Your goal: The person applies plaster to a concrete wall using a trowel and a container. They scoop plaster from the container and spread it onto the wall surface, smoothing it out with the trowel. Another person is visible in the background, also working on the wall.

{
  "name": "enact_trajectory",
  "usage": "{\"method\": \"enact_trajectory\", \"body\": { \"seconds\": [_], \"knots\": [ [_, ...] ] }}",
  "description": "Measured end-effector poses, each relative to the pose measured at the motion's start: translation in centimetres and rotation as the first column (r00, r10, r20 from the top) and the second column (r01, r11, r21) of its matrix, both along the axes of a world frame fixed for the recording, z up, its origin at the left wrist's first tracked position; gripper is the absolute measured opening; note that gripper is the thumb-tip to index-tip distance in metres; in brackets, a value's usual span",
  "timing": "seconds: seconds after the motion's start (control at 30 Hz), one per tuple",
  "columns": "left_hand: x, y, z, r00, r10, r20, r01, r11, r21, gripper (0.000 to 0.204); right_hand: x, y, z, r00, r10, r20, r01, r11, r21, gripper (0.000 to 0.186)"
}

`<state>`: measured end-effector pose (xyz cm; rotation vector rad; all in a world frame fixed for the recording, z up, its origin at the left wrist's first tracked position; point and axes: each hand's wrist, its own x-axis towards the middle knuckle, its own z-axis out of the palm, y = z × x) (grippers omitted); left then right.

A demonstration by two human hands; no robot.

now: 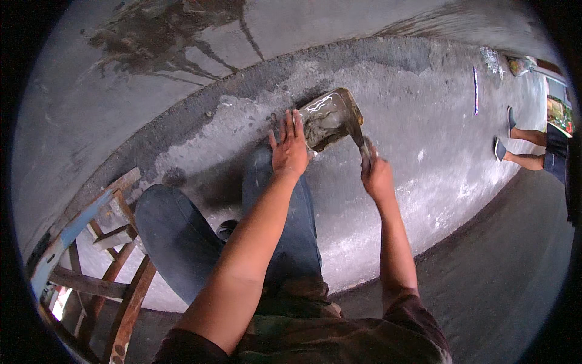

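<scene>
A shallow rectangular tub (350,97) of wet grey cement (328,125) sits on the floor in front of my knees, with some water along its far side. My left hand (290,147) lies against the tub's left side, fingers stretched out and spread, the thumb by its near edge. My right hand (377,174) is closed round the handle of a trowel (354,128). The trowel's blade reaches over the right edge into the tub; its tip is hard to make out against the cement.
A wooden ladder-like frame (121,279) stands at the left. Behind the tub rises a grey wall with a dark wet stain (170,42). At the far right another person's legs (528,161) show, near a thin strip (476,91) on the floor.
</scene>
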<state>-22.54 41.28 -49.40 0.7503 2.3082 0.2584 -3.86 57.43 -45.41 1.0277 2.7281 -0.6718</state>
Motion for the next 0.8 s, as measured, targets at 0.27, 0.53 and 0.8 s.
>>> {"method": "enact_trajectory", "body": {
  "seconds": [0.27,0.53,0.8],
  "knots": [
    [-0.1,0.1,0.3,1.000,-0.002,0.006,0.003,1.000,-0.023,0.122,-7.9,3.4,1.5,0.964,0.010,0.264,0.010,0.997,-0.075,0.025],
    [-0.1,0.4,0.0,0.999,-0.035,-0.032,0.034,0.998,-0.048,0.123,-8.2,4.8,-1.6,0.903,0.167,0.395,0.023,0.900,-0.434,0.022],
    [-0.2,0.0,-0.6,0.999,-0.024,-0.044,0.022,0.999,-0.033,0.121,-8.0,0.7,-0.4,0.911,-0.232,0.342,0.357,0.859,-0.367,0.021]
  ]
}}
